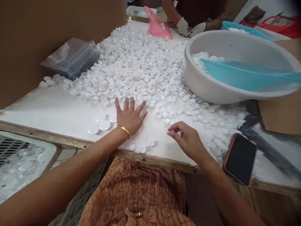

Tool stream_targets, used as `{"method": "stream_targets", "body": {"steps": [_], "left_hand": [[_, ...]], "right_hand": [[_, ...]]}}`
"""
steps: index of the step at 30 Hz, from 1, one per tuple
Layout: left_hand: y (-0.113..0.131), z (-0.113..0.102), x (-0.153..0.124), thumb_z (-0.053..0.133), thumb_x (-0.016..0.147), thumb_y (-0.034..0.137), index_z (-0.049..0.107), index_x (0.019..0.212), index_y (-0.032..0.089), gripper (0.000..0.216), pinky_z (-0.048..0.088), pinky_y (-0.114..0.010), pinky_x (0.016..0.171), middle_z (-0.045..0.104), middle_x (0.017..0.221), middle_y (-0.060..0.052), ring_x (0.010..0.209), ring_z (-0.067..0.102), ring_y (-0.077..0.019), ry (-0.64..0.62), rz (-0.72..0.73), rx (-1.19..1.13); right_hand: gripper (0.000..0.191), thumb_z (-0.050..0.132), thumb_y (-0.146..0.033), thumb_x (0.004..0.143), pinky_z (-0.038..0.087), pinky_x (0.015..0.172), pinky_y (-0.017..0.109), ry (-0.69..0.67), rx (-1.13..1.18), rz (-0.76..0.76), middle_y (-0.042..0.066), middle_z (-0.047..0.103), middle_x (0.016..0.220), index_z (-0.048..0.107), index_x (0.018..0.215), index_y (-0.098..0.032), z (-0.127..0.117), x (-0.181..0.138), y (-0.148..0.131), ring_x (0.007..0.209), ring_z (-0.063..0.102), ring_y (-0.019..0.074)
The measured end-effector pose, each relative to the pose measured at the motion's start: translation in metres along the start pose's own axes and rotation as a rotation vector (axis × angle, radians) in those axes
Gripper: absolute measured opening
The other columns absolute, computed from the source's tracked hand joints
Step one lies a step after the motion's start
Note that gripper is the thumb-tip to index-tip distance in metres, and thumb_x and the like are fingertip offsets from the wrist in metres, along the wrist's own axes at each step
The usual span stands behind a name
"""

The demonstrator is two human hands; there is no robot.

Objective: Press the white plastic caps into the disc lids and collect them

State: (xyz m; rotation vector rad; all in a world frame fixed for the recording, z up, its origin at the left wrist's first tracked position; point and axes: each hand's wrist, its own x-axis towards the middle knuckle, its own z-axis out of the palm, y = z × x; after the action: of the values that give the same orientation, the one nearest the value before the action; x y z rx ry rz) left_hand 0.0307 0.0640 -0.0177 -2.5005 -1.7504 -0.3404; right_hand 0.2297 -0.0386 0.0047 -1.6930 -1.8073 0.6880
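Observation:
My left hand (pixel 130 117) lies spread on the white tabletop, its fingertips at the near edge of a large heap of small white plastic caps (pixel 141 66). A few wider white caps (pixel 104 125) lie just left of it, partly hidden by the hand. My right hand (pixel 187 136) hovers over the table, right of the left one. Its fingers are curled, with thumb and index tips slightly apart and no cap visible between them. Several small caps (pixel 143 149) rest near the table's front edge, between my hands.
A big grey basin (pixel 235 91) with a blue basket inside stands at the right. A phone (pixel 241 158) lies by the front edge. Plastic-wrapped dark goods (pixel 72 58) sit at left. Below is a white crate (pixel 50 157). Across the table, another person's gloved hands (pixel 197 29) work.

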Motion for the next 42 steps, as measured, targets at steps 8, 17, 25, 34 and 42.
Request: {"method": "stream_targets", "body": {"steps": [8,17,25,34,42], "left_hand": [[-0.043,-0.018,0.002,0.035,0.089,0.038,0.053,0.123,0.028,0.040,0.033,-0.053,0.090,0.048,0.116,-0.013,0.109,0.040,-0.0309,0.128,-0.150,-0.140],[-0.051,-0.034,-0.070,0.048,0.085,0.025,0.065,0.089,0.018,0.018,0.040,-0.032,0.069,0.054,0.080,-0.006,0.079,0.047,-0.0189,-0.027,0.083,-0.218],[-0.038,-0.025,-0.062,0.046,0.087,0.028,0.064,0.074,0.019,0.024,0.038,-0.034,0.070,0.054,0.077,-0.006,0.076,0.046,-0.0188,0.002,0.100,-0.190],[-0.072,-0.034,-0.059,0.047,0.085,0.027,0.067,0.083,0.019,0.021,0.040,-0.034,0.072,0.053,0.079,-0.007,0.079,0.046,-0.0201,0.163,-0.011,-0.137],[-0.007,-0.017,-0.015,0.045,0.084,0.020,0.055,0.119,0.030,0.038,0.036,-0.041,0.081,0.049,0.114,-0.010,0.102,0.040,-0.0263,0.121,0.009,-0.201]], "right_hand": [[0.027,0.068,-0.013,0.070,0.046,0.073,0.034,-0.139,-0.439,-0.060,0.005,0.059,0.094,0.058,0.094,-0.021,-0.009,-0.039,0.028,0.089,0.055,0.0226],[0.021,0.044,-0.033,0.089,0.045,0.059,0.030,0.042,-0.242,-0.045,0.005,0.065,0.082,0.061,0.087,-0.021,-0.011,-0.022,0.010,0.074,0.061,0.0198],[0.014,0.053,-0.025,0.081,0.045,0.050,0.023,-0.272,0.425,0.207,-0.001,0.063,0.065,0.056,0.094,-0.020,0.047,0.032,-0.050,0.062,0.063,0.0150],[0.010,0.056,-0.016,0.077,0.047,0.052,0.022,-0.365,0.402,0.313,-0.002,0.062,0.059,0.054,0.086,-0.019,0.077,0.057,-0.053,0.056,0.063,0.0127],[0.012,0.054,-0.009,0.073,0.046,0.052,0.022,-0.305,0.346,0.254,-0.004,0.059,0.053,0.053,0.079,-0.019,0.081,0.056,-0.054,0.050,0.060,0.0120]]}}
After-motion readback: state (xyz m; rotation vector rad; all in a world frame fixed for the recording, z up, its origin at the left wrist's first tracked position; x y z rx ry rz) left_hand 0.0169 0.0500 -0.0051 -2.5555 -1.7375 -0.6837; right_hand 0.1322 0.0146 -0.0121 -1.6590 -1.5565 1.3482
